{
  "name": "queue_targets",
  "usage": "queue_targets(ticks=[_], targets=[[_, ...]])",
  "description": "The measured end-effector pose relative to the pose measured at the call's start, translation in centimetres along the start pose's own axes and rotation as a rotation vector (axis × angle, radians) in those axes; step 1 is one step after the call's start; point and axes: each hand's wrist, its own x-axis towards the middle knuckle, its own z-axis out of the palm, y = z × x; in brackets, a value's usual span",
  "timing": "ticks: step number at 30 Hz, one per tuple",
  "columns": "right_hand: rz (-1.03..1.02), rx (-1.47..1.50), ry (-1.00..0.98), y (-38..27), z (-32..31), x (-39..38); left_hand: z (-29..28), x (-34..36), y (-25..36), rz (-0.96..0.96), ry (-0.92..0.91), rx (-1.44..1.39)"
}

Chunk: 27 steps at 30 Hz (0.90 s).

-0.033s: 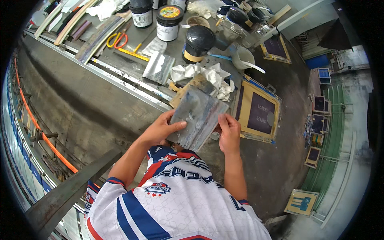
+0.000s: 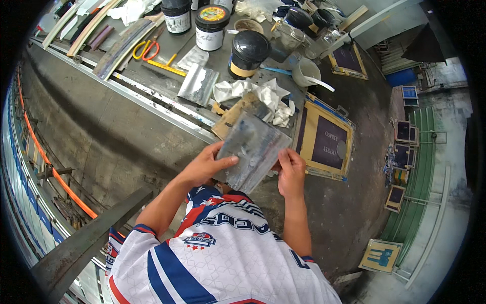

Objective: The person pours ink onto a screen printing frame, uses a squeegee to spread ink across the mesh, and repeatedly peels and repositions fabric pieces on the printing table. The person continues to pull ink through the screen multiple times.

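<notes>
In front of my body I hold a flat grey rectangular plate (image 2: 254, 149), tilted and smeared with dark and whitish stains. My left hand (image 2: 208, 164) grips its left edge, the thumb lying over the upper face. At the right edge my right hand (image 2: 291, 169) pinches it between thumb and fingers; some fingertips are hidden behind. Just beyond the plate, a stained brown block (image 2: 235, 117) lies at the table's edge, partly covered by it. Crumpled white paper (image 2: 266, 96) and a shiny silver sheet (image 2: 198, 84) lie close by on the table.
The dark worktable (image 2: 147, 76) carries a black-lidded jar (image 2: 249, 53), a jar with a colourful lid (image 2: 211, 28), scissors (image 2: 147, 49) and a white tub (image 2: 305, 72) with a spoon. A framed screen (image 2: 325, 137) stands right of the table. A metal beam (image 2: 96, 238) crosses at lower left.
The plate and both hands have shifted very slightly to the right relative to the table. The grip looks the same.
</notes>
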Motion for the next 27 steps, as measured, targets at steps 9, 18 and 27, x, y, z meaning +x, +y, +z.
queue_targets(ticks=[9,18,27], targets=[[-0.079,-0.108,0.389,1.9,-15.8,-9.7,16.4,2.8,-11.8,-0.25,-0.11,0.063],[0.171,0.033,0.275,0.3,-34.3,-19.2,36.8,10.6,-21.7,-0.354,-0.039,-0.361],[0.211,-0.035,0.127,-4.3,-49.6,-15.1,47.6,19.5,-27.3,-0.455,-0.232,-0.498]])
